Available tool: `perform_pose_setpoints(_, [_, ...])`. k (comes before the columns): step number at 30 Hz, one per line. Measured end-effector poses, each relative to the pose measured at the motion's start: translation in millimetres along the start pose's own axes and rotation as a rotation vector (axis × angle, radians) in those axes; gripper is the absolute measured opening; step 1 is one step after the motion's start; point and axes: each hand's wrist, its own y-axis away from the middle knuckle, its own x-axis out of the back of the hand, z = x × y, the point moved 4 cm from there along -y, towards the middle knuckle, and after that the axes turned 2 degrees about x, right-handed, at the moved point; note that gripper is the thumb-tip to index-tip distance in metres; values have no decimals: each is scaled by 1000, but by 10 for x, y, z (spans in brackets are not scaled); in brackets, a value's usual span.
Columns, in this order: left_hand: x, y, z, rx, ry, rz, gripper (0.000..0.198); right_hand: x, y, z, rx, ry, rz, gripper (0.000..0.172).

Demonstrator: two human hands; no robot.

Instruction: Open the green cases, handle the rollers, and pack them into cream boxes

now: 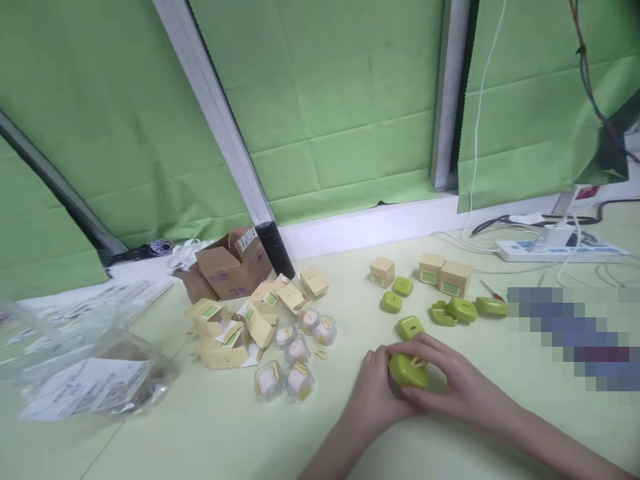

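Between my two hands is a rounded green plastic case [409, 373] with a dark lower part and a small yellowish strip on top. My left hand [375, 383] wraps its left side. From the right, my right hand [463, 380] grips it with thumb and fingers. Just beyond my fingers lies a green cover [410, 327] with a slot in it. Farther back are two small green pieces, one of them a square cover [403, 287]. To their right sit an open green shell [443, 313], a slotted green cover [463, 309] and another green piece [491, 307].
Clear packs [299, 380] with pinkish contents lie left of my hands, near opened small cartons [260, 323]. Behind stand a brown box [233, 267] and a black cylinder [275, 250]. Closed cartons [455, 278], a screwdriver [493, 291] and a power strip [560, 251] are at right. A plastic bag [95, 380] lies left.
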Motion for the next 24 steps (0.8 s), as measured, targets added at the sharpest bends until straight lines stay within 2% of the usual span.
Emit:
perform_pose_setpoints(3, [-17,-17,-44,-78,-296,38,32,-29,10,-39,29,98,-65,49])
perform_pose_setpoints(6, [-18,-29,-46,-104,-345,23,30,-40,16,-33,26,128,-91,54])
perform_pose_setpoints(9, [-20,-11,-42,-108,-310,19,38,-63,19,-4,20,173,-97,52])
perform_pose_setpoints(11, [1,33,-29,-70,-255,-12,52,-94,24,24,10,206,-102,51])
perform_pose_setpoints(14, [115,120,74,52,-218,-133,98,-155,35,75,-5,200,-114,51])
perform_pose_setpoints(15, [194,128,149,72,-240,-157,109,-172,39,91,-6,189,-111,50])
perform_pose_setpoints(16, [298,110,244,65,-292,-160,111,-186,42,106,-5,179,-106,50])
perform_pose_setpoints(17, [430,57,354,33,-386,-121,104,-195,45,117,-3,171,-96,50])
perform_pose_setpoints(18, [585,-30,471,-22,-501,-41,87,-200,47,124,0,164,-86,50])
perform_pose_setpoints(20, [917,-290,656,-90,-889,167,52,-199,51,127,7,158,-64,50])
perform_pose_setpoints(22, [1211,-612,707,-58,-1022,260,43,-195,52,122,16,158,-45,51])
perform_pose_setpoints(24, [1430,-904,682,-37,-1118,285,43,-200,46,125,24,166,-31,52])
